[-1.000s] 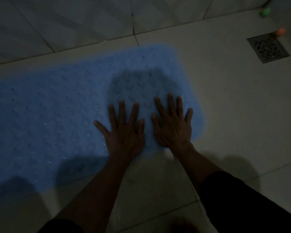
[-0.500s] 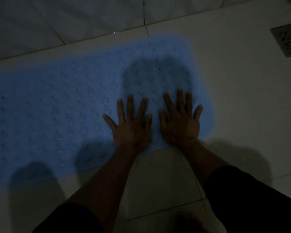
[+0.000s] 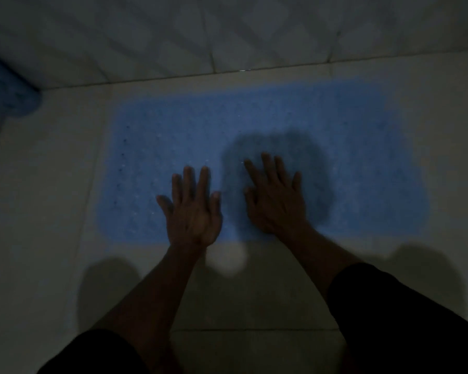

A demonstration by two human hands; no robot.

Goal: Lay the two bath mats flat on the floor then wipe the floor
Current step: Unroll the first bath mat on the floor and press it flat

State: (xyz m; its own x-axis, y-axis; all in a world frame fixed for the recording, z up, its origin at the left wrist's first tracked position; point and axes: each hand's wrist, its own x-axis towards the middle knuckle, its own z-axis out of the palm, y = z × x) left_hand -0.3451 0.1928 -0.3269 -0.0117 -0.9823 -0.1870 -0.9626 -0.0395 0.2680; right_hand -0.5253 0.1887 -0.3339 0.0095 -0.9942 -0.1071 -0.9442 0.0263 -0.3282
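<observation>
Dim tiled floor [image 3: 52,211]: left hand [image 3: 192,214] and right hand [image 3: 276,203], released, press one blue mat [image 3: 362,157] flat — next, probably the second mat [image 3: 8,87] at far left.

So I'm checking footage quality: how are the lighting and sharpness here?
Head view: very dim, with soft focus throughout. The mat texture barely shows. A dark shadow blot lies on it beyond the right hand; arm shadows fall on the floor beside the left hand.
</observation>
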